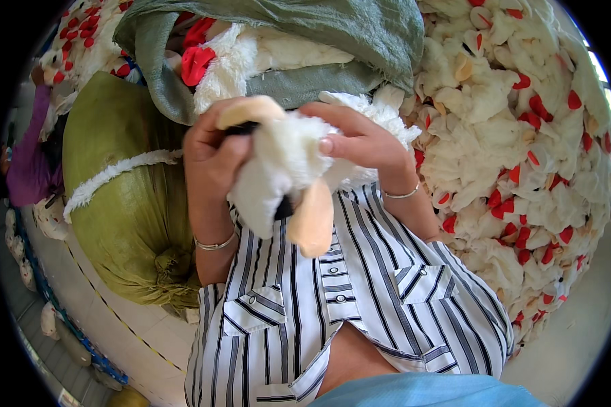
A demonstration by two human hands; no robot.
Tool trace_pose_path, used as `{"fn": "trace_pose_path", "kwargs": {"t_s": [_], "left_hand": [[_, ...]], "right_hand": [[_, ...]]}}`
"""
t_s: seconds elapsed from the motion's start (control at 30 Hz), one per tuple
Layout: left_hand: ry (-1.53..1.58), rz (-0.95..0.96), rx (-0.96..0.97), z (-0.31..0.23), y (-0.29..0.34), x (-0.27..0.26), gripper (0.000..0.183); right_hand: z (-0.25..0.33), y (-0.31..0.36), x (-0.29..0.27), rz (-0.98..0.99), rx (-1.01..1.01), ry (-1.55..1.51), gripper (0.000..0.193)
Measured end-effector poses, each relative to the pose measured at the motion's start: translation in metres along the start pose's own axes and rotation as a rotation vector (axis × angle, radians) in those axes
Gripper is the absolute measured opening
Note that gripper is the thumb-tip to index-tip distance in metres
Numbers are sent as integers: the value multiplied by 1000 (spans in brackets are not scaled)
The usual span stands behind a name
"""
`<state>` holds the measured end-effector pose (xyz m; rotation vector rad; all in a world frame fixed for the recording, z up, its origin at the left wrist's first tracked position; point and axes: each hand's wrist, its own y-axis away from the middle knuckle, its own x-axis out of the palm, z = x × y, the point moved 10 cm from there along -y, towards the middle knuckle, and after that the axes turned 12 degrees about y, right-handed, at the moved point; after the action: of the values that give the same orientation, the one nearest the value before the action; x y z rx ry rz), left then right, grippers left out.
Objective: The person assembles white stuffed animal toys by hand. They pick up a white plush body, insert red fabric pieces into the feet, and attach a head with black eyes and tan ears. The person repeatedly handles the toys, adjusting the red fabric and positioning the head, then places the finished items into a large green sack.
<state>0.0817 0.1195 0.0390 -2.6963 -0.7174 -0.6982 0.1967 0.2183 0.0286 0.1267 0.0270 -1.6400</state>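
Note:
A white plush toy piece (288, 159) is held up in front of my striped shirt. It has peach-coloured flaps like ears and small black patches, and it is slightly blurred. Bracelets circle both wrists. My left hand (214, 152) is closed around its left edge, by the upper peach flap. On the other side, my right hand (363, 139) grips the top right of the plush, thumb in front, with some fingers hidden behind it. The lower peach flap (312, 220) hangs down. Behind my hands, more white plush (234, 61) with red parts shows in an open grey-green sack (360, 41).
A big heap of white plush pieces (495, 129) with red patches rises at the right. A stuffed olive-green sack (125, 176), tied with a white fluffy strip, stands at the left. Beyond it, a purple sleeve (34, 156) of another person shows at the far left edge.

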Motion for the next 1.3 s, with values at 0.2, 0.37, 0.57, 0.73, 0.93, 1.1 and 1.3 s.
{"fn": "trace_pose_path", "kwargs": {"t_s": [0.2,0.37,0.57,0.73,0.93,1.1,1.3], "left_hand": [[-137,41,63,-3,-5,24,29],[-23,77,-230,29,-4,25,37],[-2,12,-261,39,-2,8,32],[115,0,-74,23,-8,10,21],[162,-102,118,9,-14,3,13],[257,-139,134,5,-16,-19,10],[17,-15,-144,35,-11,11,40]], "right_hand": [[5,-9,-7,-177,-49,102,33],[-7,-2,-26,-324,-14,-254,9],[-6,3,-38,-441,-72,-239,11],[-7,-4,-32,-405,-57,-176,27],[-13,-10,-12,-154,103,106,46],[-11,-2,-31,-313,21,-27,38],[-12,0,-47,-510,-93,-218,28]]}}
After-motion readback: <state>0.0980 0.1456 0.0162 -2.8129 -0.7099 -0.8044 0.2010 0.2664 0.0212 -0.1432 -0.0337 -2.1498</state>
